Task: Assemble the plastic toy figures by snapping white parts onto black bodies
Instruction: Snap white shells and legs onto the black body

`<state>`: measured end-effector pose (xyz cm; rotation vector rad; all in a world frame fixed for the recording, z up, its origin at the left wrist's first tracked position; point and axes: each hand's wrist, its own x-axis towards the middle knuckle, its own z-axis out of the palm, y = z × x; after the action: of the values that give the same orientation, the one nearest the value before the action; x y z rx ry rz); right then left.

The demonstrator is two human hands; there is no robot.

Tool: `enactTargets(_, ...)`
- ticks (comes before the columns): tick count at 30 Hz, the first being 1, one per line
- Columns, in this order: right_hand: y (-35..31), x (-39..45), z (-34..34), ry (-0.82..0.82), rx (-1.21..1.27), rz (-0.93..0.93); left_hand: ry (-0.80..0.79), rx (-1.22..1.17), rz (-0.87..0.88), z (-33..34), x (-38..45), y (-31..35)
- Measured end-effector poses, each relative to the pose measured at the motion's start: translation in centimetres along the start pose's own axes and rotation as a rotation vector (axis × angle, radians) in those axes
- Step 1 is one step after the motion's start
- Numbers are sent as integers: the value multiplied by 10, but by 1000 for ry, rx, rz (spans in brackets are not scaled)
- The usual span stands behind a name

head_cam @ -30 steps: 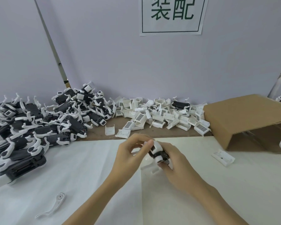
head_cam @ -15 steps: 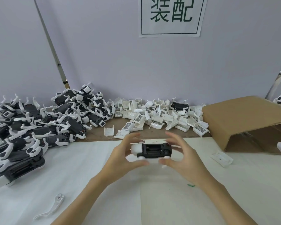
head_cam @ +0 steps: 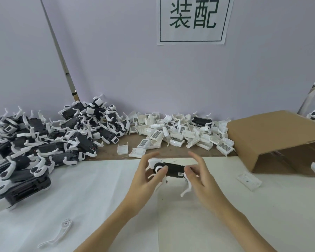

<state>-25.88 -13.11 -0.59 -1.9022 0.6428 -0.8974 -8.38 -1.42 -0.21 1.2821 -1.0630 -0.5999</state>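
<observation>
Both hands hold a black plastic toy body with white legs (head_cam: 173,169) above the white sheet covering the tabletop (head_cam: 91,193): the left hand (head_cam: 145,176) grips its white-capped end, the right hand (head_cam: 196,174) pinches the other. A pile of assembled black-and-white figures (head_cam: 44,142) fills the left edge; loose white plastic parts (head_cam: 175,135) line the far edge beside a brown cardboard box (head_cam: 273,137).

Two hands, left (head_cam: 145,176) and right (head_cam: 201,177), one held figure (head_cam: 173,169), one loose white arm (head_cam: 59,233), one flat white piece (head_cam: 249,180), one cardboard box (head_cam: 275,135), one wall sign (head_cam: 193,20), one heap of assembled figures (head_cam: 49,140) and one heap of white parts (head_cam: 176,134), both too many to count.
</observation>
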Motion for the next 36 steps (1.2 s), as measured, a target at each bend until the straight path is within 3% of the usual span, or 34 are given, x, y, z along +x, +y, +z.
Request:
enactTargets(7,-7,6,11,-66,38,181,153,-88,-108,7,4,0)
enactTargets(12,-5,40,6,-69,-139,178,196,-108,-225,2,4,-11)
enactTargets(15,8,80,-8,-14,-512,72,198,-124,-261,0,5,-13)
enactTargets(20,34,127,-26,-71,-1287,-1,176,-134,-256,-2,4,-13)
enactTargets(23,49,134,-31,23,-1456,-68,158,-147,-250,-5,4,-13)
enactTargets(25,55,132,-32,112,-1347,-106,158,-149,-252,-5,5,-13)
enactTargets(28,49,116,-25,246,-769,-98,166,-172,-249,-4,6,-14)
enactTargets(30,39,101,-20,273,-395,-41,155,-171,-249,-3,6,-15)
enactTargets(36,8,56,-7,282,383,168,130,-161,-255,0,3,-15)
